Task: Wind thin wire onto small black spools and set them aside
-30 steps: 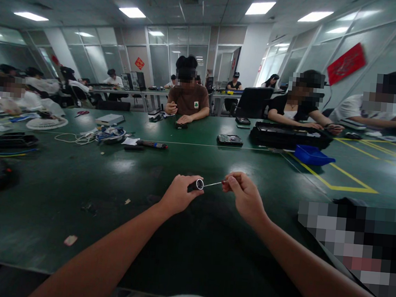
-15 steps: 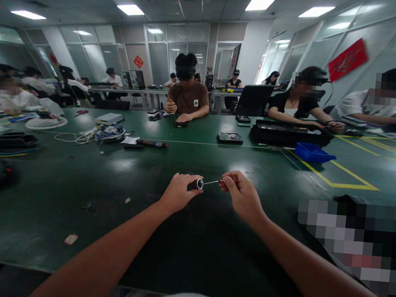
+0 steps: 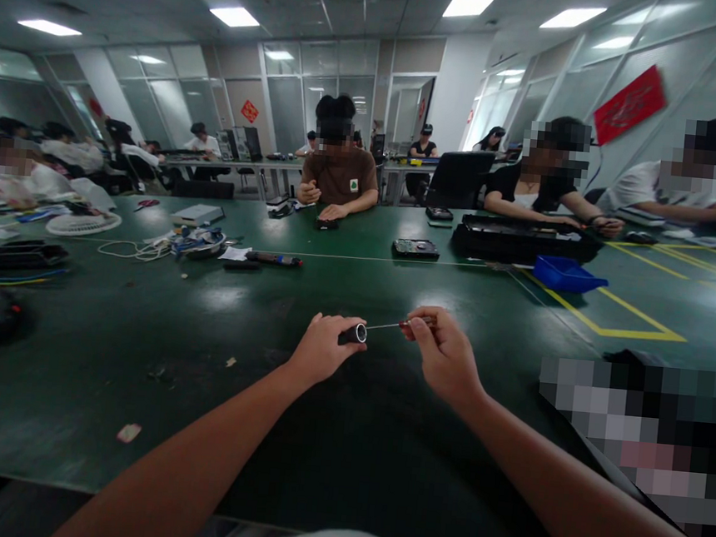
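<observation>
In the head view my left hand (image 3: 319,347) is closed around a short black cylinder with a bright ring at its end, which looks like a flashlight (image 3: 353,333). Its ringed end faces right and towards me. My right hand (image 3: 449,353) pinches a thin screwdriver (image 3: 387,327) by its reddish handle, mostly hidden in the fingers. The metal shaft points left, with its tip at the rim of the ringed end; whether it goes inside I cannot tell. Both hands are above the green table (image 3: 330,442).
A hard drive (image 3: 416,248), a blue bin (image 3: 565,275) and a long black casing (image 3: 523,242) lie farther off. Left are a dark pen-shaped tool (image 3: 274,259), tangled cables (image 3: 194,242) and a white fan grille (image 3: 84,223). A person (image 3: 342,171) sits opposite; others work around.
My right hand has moved slightly to the right with the screwdriver, drawing it a little away from the flashlight. My left hand has hardly moved.
</observation>
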`<state>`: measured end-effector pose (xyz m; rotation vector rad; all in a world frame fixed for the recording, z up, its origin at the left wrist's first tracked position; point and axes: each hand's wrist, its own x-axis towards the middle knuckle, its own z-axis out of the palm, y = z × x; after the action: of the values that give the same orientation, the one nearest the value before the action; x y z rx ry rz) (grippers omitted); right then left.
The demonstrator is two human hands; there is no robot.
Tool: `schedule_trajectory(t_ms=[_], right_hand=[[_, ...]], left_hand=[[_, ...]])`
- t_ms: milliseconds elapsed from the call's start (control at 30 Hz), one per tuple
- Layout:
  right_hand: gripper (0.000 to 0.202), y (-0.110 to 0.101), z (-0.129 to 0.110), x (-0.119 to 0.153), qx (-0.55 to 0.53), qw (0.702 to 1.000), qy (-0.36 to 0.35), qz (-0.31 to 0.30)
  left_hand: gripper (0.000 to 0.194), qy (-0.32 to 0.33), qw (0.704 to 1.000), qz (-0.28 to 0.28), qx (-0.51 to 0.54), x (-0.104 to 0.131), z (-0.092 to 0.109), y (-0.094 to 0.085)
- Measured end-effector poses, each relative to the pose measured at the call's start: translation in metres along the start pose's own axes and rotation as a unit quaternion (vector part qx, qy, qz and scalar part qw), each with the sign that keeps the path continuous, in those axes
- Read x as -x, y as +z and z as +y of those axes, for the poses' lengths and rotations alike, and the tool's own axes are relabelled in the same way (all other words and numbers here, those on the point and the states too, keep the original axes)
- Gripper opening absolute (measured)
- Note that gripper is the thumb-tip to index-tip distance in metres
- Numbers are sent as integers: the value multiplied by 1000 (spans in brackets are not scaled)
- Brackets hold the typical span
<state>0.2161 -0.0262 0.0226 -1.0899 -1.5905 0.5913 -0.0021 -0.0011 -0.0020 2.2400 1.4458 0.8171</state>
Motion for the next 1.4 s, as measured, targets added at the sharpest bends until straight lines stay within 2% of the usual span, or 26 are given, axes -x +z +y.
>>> schedule_trajectory(t_ms=[133, 567, 733, 867, 1067, 1267, 1400], right_hand=[[18, -1, 1, -2, 19, 1000, 5, -11], [20, -7, 2, -7, 70, 996, 25, 46], [21, -7, 4, -7, 68, 996, 28, 48], [21, -7, 4, -7, 61, 997, 26, 47], [21, -8, 4, -7, 59, 997, 25, 54], [22, -6, 8, -7, 48, 998, 19, 47], [23, -6, 10, -7, 43, 998, 14, 47]], left_hand=[[40, -4, 1000, -8, 7, 0, -1, 1], [42, -15, 999, -27, 35, -1, 0, -3], [29, -17, 997, 21, 74, -1, 3, -2], [33, -11, 994, 44, 97, 0, 6, 0], [38, 20, 996, -32, 79, 8, 20, -5], [37, 66, 988, -129, -47, 11, 27, 2], [38, 96, 970, -164, -152, 12, 29, 12]])
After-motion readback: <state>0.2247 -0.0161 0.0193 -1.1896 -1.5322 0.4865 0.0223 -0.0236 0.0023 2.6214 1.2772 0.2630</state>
